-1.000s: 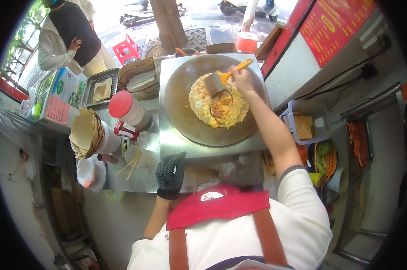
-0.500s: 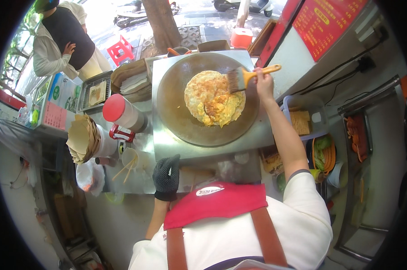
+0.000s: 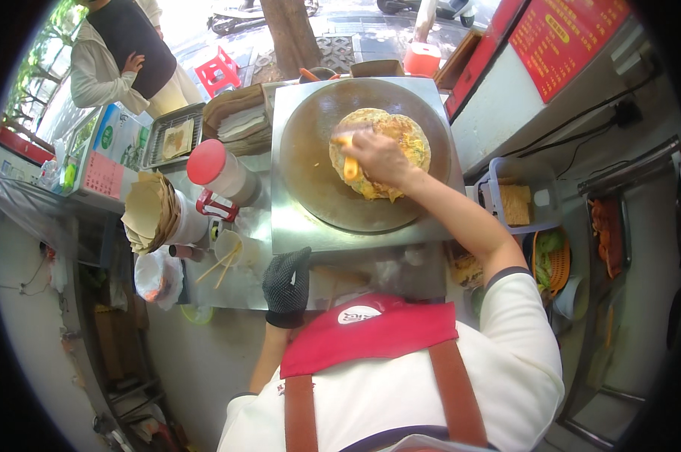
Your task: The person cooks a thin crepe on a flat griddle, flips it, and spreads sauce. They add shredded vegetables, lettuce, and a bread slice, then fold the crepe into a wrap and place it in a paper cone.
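Observation:
My right hand (image 3: 382, 156) is closed round the yellow handle (image 3: 349, 164) of a wide flat brush. The blurred brush head is over the upper left part of a round pancake (image 3: 413, 141), browned and topped with egg. My hand and wrist hide part of the pancake, which lies on a round griddle plate (image 3: 314, 192) set in a steel top. In a dark dotted glove, my left hand (image 3: 286, 290) is just off the griddle's front left edge, fingers curled together, with nothing visible in them.
Left of the griddle stand a red-lidded shaker (image 3: 221, 167), paper bags (image 3: 151, 212) in a white tub and a cup with chopsticks (image 3: 227, 245). On the right are a clear bin (image 3: 532, 194) and an orange basket (image 3: 557, 264). A person (image 3: 129, 56) stands across the counter.
My right hand has swung the brush leftward across the pancake, from its right edge to its upper left. My left hand stays beside the griddle's front edge. The whole view has shifted slightly.

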Motion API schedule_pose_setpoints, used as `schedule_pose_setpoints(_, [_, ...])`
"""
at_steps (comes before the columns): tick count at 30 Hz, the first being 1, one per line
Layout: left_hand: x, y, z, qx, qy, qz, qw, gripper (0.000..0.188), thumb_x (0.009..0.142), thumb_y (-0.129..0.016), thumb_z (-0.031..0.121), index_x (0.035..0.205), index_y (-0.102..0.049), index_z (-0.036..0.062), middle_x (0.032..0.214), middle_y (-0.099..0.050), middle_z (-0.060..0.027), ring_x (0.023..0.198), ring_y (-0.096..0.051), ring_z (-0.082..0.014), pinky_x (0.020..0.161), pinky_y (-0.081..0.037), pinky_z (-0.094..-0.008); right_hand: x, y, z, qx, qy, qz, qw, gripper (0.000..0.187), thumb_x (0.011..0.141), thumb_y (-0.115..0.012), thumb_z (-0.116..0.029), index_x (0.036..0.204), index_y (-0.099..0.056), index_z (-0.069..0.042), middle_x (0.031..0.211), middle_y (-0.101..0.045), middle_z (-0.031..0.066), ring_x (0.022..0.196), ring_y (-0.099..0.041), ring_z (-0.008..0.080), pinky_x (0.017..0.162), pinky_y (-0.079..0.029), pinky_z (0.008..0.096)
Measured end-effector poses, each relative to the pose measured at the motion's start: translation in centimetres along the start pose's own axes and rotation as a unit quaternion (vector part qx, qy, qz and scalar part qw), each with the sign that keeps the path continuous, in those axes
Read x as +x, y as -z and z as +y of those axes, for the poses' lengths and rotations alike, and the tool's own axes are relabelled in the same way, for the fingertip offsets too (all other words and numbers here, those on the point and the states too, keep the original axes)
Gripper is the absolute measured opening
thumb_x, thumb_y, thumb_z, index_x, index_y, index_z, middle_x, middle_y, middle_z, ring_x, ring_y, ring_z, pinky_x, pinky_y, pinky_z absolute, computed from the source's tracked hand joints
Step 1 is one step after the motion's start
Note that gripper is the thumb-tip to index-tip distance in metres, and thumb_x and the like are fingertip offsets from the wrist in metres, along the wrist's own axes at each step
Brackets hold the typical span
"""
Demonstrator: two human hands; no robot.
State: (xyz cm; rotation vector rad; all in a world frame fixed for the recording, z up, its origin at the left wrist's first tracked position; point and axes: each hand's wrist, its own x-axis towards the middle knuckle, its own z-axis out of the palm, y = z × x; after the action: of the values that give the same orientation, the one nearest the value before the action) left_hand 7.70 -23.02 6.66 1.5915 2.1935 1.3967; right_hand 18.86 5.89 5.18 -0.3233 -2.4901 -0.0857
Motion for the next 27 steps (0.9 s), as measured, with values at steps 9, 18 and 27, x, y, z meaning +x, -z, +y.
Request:
schedule_pose_setpoints(9, [-1.2,1.1,-1.4,-0.003,0.001,-0.011,1.000,0.018,0.077,-0.063,-0.004,0.093,-0.067,0.0026,0.089,-0.067,-0.0116,0.080,-0.063,-0.0225,0.074,-0.050,-0.0317,-2.7,2.3,-3.4,-0.006,0.023,0.017,1.000,0.019,0.074,-0.058,-0.012,0.092,-0.059,-0.016,0.080,-0.049,0.0026,0.072,-0.055,0.0184,0.060,-0.047,0.0301])
schedule_pose_setpoints(18, [-0.9,0.5,-1.6,-0.009,-0.046,-0.046,0.998,0.018,0.078,-0.063,-0.002,0.094,-0.068,0.0048,0.088,-0.067,-0.0104,0.081,-0.064,-0.0229,0.075,-0.049,-0.0323,-8.9,5.1,-10.0,-0.011,-0.048,-0.014,0.999,0.019,0.074,-0.057,-0.015,0.093,-0.062,-0.017,0.081,-0.049,0.0007,0.075,-0.052,0.0165,0.062,-0.045,0.0269])
schedule_pose_setpoints(27, [-0.4,0.2,-0.8,-0.051,-0.066,-0.092,0.992,0.018,0.079,-0.062,-0.002,0.095,-0.068,0.0043,0.088,-0.066,-0.0116,0.083,-0.064,-0.0224,0.076,-0.049,-0.0317,-10.2,5.2,-2.2,0.163,-0.509,0.242,0.810,0.027,0.093,-0.051,-0.026,0.090,-0.064,-0.002,0.075,-0.063,0.0051,0.065,-0.055,0.0125,0.059,-0.042,0.0264])
